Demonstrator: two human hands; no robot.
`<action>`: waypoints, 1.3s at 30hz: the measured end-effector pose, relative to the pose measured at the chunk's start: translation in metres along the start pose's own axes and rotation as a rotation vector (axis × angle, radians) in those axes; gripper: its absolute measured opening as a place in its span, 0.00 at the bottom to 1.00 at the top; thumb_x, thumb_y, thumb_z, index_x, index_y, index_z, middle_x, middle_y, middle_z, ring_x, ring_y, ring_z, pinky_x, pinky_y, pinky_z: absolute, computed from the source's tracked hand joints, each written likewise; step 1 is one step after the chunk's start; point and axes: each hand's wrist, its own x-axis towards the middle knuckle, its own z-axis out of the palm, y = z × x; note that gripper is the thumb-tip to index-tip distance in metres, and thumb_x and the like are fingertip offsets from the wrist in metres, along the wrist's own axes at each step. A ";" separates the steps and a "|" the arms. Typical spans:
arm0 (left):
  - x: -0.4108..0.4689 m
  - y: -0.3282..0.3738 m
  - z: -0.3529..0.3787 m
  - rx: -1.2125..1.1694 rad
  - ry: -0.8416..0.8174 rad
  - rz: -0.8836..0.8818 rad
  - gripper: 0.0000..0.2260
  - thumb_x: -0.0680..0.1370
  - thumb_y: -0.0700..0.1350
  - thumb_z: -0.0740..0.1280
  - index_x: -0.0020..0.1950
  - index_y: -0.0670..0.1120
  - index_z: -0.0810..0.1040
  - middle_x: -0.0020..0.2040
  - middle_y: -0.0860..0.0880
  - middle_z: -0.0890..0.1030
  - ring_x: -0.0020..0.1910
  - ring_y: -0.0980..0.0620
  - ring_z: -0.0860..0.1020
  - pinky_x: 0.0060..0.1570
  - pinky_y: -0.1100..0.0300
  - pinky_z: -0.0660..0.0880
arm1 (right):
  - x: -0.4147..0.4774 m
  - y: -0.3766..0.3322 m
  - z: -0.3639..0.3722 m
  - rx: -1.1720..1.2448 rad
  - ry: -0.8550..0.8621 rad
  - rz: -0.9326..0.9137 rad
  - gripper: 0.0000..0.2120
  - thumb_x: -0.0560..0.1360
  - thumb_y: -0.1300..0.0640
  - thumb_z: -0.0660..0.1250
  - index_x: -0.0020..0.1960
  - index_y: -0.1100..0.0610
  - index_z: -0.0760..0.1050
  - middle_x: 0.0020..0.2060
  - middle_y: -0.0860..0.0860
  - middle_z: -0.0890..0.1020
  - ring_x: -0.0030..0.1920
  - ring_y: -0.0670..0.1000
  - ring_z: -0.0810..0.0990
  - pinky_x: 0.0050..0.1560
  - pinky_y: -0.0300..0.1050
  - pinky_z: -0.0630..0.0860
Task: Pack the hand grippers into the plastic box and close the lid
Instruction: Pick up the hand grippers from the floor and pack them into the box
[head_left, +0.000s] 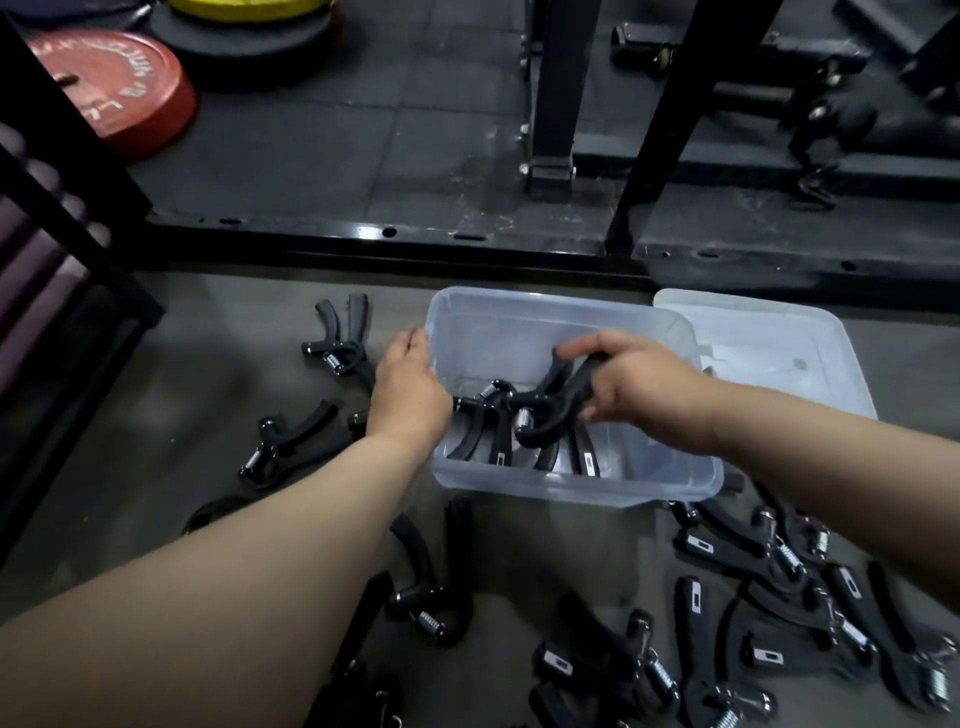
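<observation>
So the clear plastic box sits on the gym floor, dead centre of the frame, lid off and lying flat just to its right, touching it. A few black hand grippers are already inside, piled near the front wall. The right hand is over the box with its fingers closed around the handle of another gripper, holding it just above the ones inside. The left hand is on the box's left rim; can't really tell if it's gripping it or just resting there. Loads more loose grippers are scattered over the lower right of the frame, a few on the left too. Red weight plate up in the upper left corner.
</observation>
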 end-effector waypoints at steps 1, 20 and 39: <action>0.000 0.000 0.000 0.005 -0.001 -0.004 0.24 0.75 0.38 0.56 0.72 0.48 0.65 0.73 0.50 0.64 0.69 0.45 0.67 0.68 0.48 0.66 | 0.007 0.008 -0.002 -0.112 0.011 0.015 0.25 0.68 0.80 0.58 0.60 0.61 0.74 0.44 0.59 0.78 0.38 0.54 0.80 0.36 0.46 0.82; -0.002 0.002 -0.003 -0.038 0.013 -0.006 0.24 0.77 0.38 0.57 0.74 0.46 0.64 0.76 0.50 0.61 0.73 0.47 0.61 0.73 0.53 0.59 | 0.082 0.057 0.017 -0.447 -0.069 0.687 0.19 0.81 0.40 0.53 0.40 0.53 0.67 0.19 0.45 0.71 0.17 0.43 0.71 0.19 0.29 0.64; -0.012 -0.003 -0.009 -0.072 0.012 0.010 0.21 0.82 0.45 0.56 0.75 0.43 0.65 0.75 0.47 0.63 0.74 0.49 0.61 0.73 0.59 0.54 | 0.088 0.087 0.034 -1.421 -0.067 0.160 0.17 0.75 0.53 0.64 0.60 0.60 0.73 0.54 0.58 0.81 0.53 0.60 0.81 0.48 0.49 0.76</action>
